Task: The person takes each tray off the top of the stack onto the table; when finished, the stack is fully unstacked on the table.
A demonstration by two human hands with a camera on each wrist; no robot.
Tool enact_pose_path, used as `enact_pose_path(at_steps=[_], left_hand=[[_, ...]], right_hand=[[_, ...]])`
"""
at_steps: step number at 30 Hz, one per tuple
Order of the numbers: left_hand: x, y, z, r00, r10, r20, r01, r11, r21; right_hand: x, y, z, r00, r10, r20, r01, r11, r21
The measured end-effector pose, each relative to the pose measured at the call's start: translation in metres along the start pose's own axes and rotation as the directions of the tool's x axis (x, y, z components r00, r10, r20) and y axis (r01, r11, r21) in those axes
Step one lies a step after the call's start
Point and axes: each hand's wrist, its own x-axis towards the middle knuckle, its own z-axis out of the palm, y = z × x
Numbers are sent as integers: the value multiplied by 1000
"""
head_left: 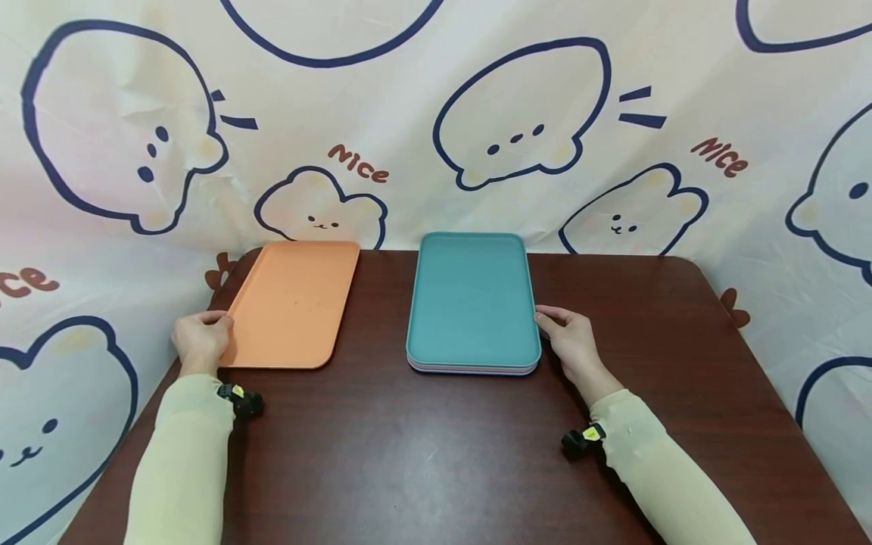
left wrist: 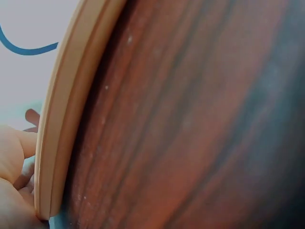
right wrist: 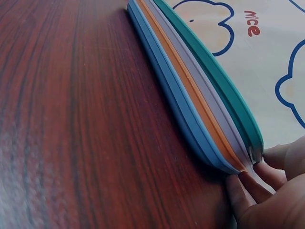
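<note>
An orange tray [head_left: 289,303] lies on the left of the table. My left hand [head_left: 203,337] pinches its left edge, with the thumb over the rim; part of the fingers is hidden behind the tray in the left wrist view. Right of the middle sits a neat stack of trays, a teal tray [head_left: 473,299] on top. Beneath it the right wrist view shows a lavender tray [right wrist: 190,62], an orange one [right wrist: 186,78] and a blue one [right wrist: 178,102] at the bottom. My right hand [head_left: 572,344] grips the stack's right edge, its fingertips spread from the teal rim to the blue one.
The dark brown wooden table [head_left: 381,454] has a cloth [head_left: 409,113] with cartoon bears hanging behind it and at both sides. A strip of bare table separates the single orange tray from the stack. A small black camera is strapped to each wrist.
</note>
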Motion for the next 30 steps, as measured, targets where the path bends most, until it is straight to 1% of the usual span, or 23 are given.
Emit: enact_pose_path(at_steps=[5, 9, 11, 13, 15, 19, 22, 24, 27, 30], left_hand=[[0, 1, -4, 999, 39, -1, -39, 998, 50], [-4, 6, -6, 997, 69, -39, -67, 997, 47], [-8, 12, -6, 994, 96, -58, -94, 995, 34], [-15, 19, -3, 990, 125, -59, -125, 992, 4], [-23, 27, 0, 986, 159, -41, -160, 987, -23], [-41, 43, 8, 974, 221, 39, -218, 973, -77], [-55, 53, 14, 958, 266, 112, -254, 961, -105], [-64, 59, 19, 941, 299, 158, -282, 952, -121], [-77, 68, 26, 908, 356, 223, -325, 932, -162], [-89, 78, 36, 866, 401, 297, -343, 911, -231]], right_hand=[[-2, 0, 0, 1000, 2, 2, -2, 1000, 5], [-3, -1, -1, 1000, -3, 5, 3, 1000, 0], [-3, -2, -3, 1000, -7, 5, 7, 1000, -2], [-4, -3, -5, 1000, -16, 7, 16, 1000, -10], [-5, -4, -7, 1000, -29, 9, 29, 999, -26], [-6, -5, -9, 999, -49, 20, 50, 997, -54], [-6, -6, -10, 998, -58, 28, 60, 997, -54], [-5, -7, -11, 998, -60, 31, 61, 997, -43], [-5, -9, -11, 998, -62, 34, 63, 998, -19], [-5, -10, -12, 997, -61, 42, 60, 998, 15]])
